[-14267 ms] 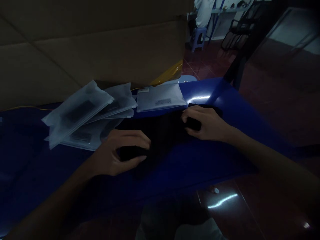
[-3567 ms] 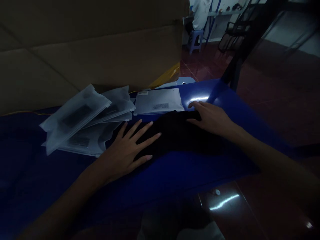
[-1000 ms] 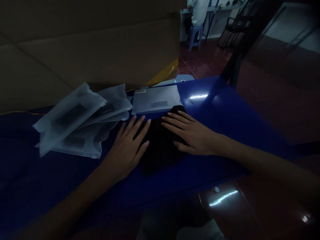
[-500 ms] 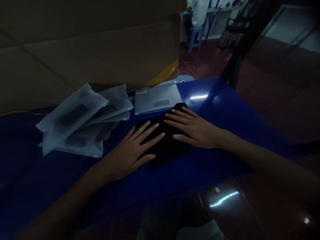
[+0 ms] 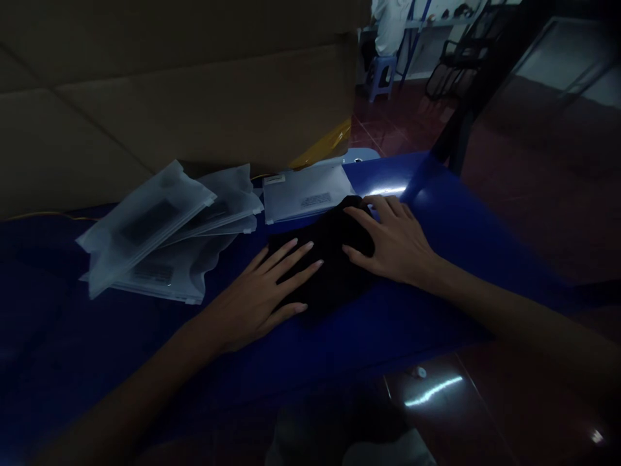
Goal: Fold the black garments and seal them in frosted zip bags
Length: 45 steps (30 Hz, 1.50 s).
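Note:
A dark piece of folded black cloth [image 5: 327,278] lies on the blue tabletop; its exact kind is too dark to make out. My left hand [image 5: 264,291] rests flat on its left part, fingers spread. Over the right end of the cloth is my right hand [image 5: 392,239], with bent fingers apart and the thumb away from the index finger. Some of its fingertips reach the far right edge, where contact is partly hidden. Just behind the cloth lies a frosted zip bag [image 5: 286,197] with a printed label.
Several frosted zip bags [image 5: 145,213] with dark contents are piled on the left. A large cardboard box [image 5: 194,110] with yellow tape stands behind. Farther back, a person [image 5: 391,29] sits on a blue stool [image 5: 381,77]. A dark metal post [image 5: 466,123] rises at the right.
My right hand has gone from lying flat with straight fingers to bent fingers at the cloth's right end, shifted slightly right. The left hand stays flat on the cloth.

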### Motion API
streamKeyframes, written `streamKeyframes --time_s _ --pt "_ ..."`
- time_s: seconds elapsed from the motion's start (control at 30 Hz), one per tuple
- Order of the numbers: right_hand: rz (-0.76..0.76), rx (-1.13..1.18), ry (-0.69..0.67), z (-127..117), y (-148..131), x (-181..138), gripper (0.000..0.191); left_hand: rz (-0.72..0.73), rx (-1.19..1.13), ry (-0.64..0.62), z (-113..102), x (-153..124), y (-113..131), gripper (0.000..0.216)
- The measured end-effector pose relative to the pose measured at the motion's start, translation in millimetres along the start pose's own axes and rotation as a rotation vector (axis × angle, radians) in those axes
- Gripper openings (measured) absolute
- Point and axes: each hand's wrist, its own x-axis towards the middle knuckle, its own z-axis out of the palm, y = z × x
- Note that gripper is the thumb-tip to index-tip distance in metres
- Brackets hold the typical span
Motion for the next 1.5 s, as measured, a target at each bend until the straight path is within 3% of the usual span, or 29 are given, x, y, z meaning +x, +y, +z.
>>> streamKeyframes --time_s 0.13,0.23,0.37,0.57,0.63,0.83,0.97,1.07,1.17,1.3,1.5 --pt "0.105 -0.057 -0.046 1.8 -5.1 -2.9 0.078 -0.004 -0.012 0.012 0.9 0.0 0.8 0.068" --pt "0.093 0.057 -0.092 1.5 -11.1 -3.9 0.071 -0.013 -0.003 -0.001 1.2 0.0 1.7 0.067" --pt "0.034 0.193 -0.056 -2.1 -20.0 -6.2 0.072 -0.008 0.019 -0.008 1.3 1.3 4.7 0.068" --pt "-0.121 0.296 0.072 -6.6 -24.7 -11.2 0.073 -0.013 0.122 0.306 0.4 4.9 12.0 0.099" --pt "-0.19 0.377 0.113 -6.5 -26.0 -12.0 0.073 -0.016 0.15 0.352 -0.4 5.5 13.2 0.106" --pt "-0.525 0.561 0.08 -5.0 -33.2 -15.3 0.073 -0.016 0.198 0.385 -1.9 6.2 14.1 0.102" --pt "-0.687 0.52 -0.071 -2.4 -35.4 -16.4 0.069 -0.037 0.186 0.239 0.4 5.5 9.7 0.09" --pt "-0.699 0.457 -0.141 -1.8 -36.2 -15.4 0.063 -0.061 0.117 0.125 2.7 4.0 5.8 0.088" --pt "-0.703 0.389 -0.146 -3.2 -37.8 -14.0 0.059 -0.085 0.099 0.102 3.7 3.1 4.7 0.086" --pt "-0.69 0.335 -0.117 -6.0 -39.3 -12.5 0.055 -0.093 0.096 0.124 3.1 3.0 7.1 0.084" --pt "-0.533 0.231 -0.079 -13.3 -30.4 -8.4 0.052 -0.071 0.008 0.218 -4.4 -1.2 12.7 0.07"
